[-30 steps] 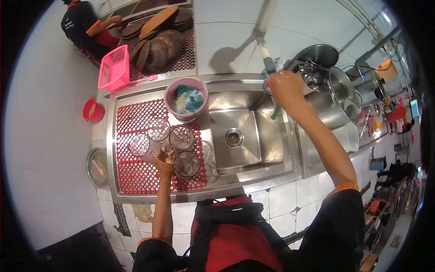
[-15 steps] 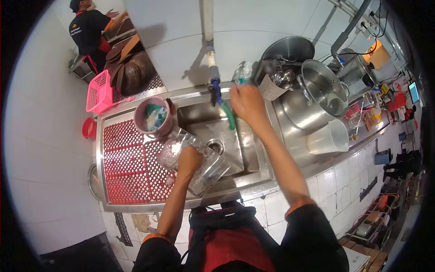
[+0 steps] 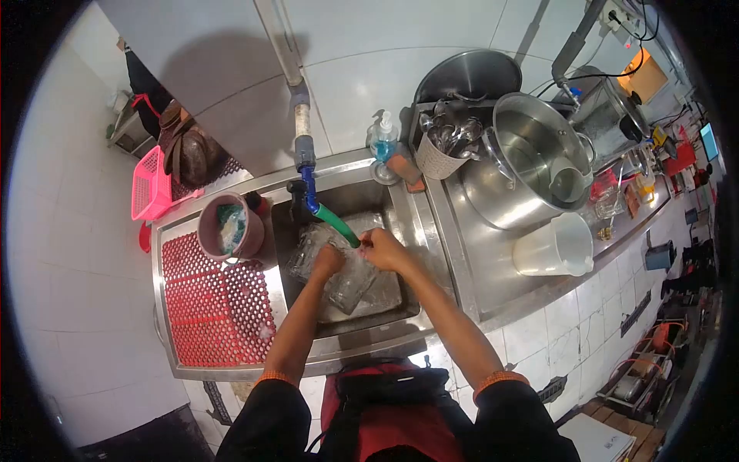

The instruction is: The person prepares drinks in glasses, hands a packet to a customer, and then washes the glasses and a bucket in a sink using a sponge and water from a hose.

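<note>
Down in the steel sink, a clear see-through container lies tilted under the tap. My left hand is closed on it, fingers partly hidden by the clear wall. A green hose runs from the blue tap fitting down to my right hand. The fingertips of that hand are pinched at the hose's end, just above the container. Behind the sink stands a pump bottle of blue liquid, with a brownish sponge beside it.
A pink bucket with cloudy water stands left of the sink by a red perforated mat. To the right are a utensil holder, a big pot and a white jug. A pink basket sits back left.
My right hand has left the pump bottle and come down to the hose end. My left hand has moved the clear container from the sink's left edge into the basin. The view has shifted.
</note>
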A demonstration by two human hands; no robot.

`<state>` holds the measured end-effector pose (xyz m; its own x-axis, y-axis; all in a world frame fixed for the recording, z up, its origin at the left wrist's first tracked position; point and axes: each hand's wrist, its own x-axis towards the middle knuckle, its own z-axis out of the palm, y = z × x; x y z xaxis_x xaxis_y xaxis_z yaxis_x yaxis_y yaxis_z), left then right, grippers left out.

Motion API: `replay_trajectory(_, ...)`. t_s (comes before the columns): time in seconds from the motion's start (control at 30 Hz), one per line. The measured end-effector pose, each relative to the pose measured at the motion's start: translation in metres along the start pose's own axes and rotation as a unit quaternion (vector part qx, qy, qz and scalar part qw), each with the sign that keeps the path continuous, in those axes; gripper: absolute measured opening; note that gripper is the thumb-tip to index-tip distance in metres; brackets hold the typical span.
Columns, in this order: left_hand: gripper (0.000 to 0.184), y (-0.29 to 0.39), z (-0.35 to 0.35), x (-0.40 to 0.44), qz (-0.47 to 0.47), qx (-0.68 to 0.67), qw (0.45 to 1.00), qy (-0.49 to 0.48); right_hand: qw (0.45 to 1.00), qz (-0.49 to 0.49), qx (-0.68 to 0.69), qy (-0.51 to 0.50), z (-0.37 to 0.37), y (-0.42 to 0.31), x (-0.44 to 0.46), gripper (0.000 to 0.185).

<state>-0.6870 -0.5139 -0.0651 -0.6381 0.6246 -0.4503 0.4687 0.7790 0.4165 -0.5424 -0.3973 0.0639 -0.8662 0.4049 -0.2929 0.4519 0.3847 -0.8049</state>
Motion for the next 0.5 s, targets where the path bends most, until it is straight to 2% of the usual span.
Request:
replay_trajectory(0.03, 0.03, -0.004, 0.002, 0.008, 0.063, 0.056, 0.996, -0.025, 1.0, 0.005, 0.003, -0.002, 0.004, 0.007, 0.002, 0.015)
replay_trajectory(0.07, 0.03, -0.007, 0.004, 0.015, 0.127, 0.111, 0.985, -0.048, 0.995, 0.024, 0.099, -0.019, 0.008, 0.013, 0.004, 0.015)
replay_trajectory(0.1, 0.03, -0.01, 0.008, 0.021, 0.127, 0.11, 0.985, -0.05, 0.98, 0.041, 0.193, -0.036, 0.011, 0.018, 0.008, 0.016)
replay_trajectory(0.13, 0.031, -0.015, 0.015, 0.027, 0.129, 0.064, 0.989, -0.036, 0.98, 0.043, 0.193, -0.037, 0.012, 0.02, 0.009, 0.016)
replay_trajectory(0.2, 0.032, -0.028, 0.031, 0.041, 0.128, 0.016, 0.991, -0.025, 0.996, 0.003, 0.088, 0.02, 0.017, 0.023, 0.012, 0.019)
replay_trajectory(0.27, 0.032, -0.042, 0.052, 0.058, 0.014, -0.02, 0.998, -0.052, 0.992, 0.0, 0.129, -0.016, 0.011, 0.022, 0.011, 0.021)
replay_trajectory(0.3, 0.032, -0.049, 0.065, 0.066, 0.01, -0.021, 0.998, -0.056, 0.984, -0.005, 0.17, -0.051, 0.009, 0.02, 0.01, 0.022)
replay_trajectory(0.37, 0.036, -0.054, 0.079, 0.071, -0.05, -0.24, 0.969, 0.044, 0.988, 0.001, 0.154, -0.027, 0.01, 0.02, 0.012, 0.022)
replay_trajectory(0.4, 0.036, -0.059, 0.085, 0.072, -0.052, -0.241, 0.968, 0.041, 0.991, 0.003, 0.135, 0.002, 0.008, 0.02, 0.013, 0.023)
replay_trajectory(0.43, 0.034, -0.051, 0.075, 0.064, -0.005, -0.188, 0.981, 0.042, 0.991, 0.005, 0.134, 0.0, 0.002, 0.017, 0.014, 0.023)
replay_trajectory(0.47, 0.033, -0.041, 0.062, 0.053, 0.042, -0.135, 0.989, 0.042, 0.985, 0.024, 0.168, -0.017, -0.006, 0.014, 0.015, 0.022)
replay_trajectory(0.5, 0.033, -0.026, 0.044, 0.039, 0.039, -0.138, 0.989, 0.042, 0.978, 0.043, 0.202, -0.035, -0.012, 0.014, 0.018, 0.022)
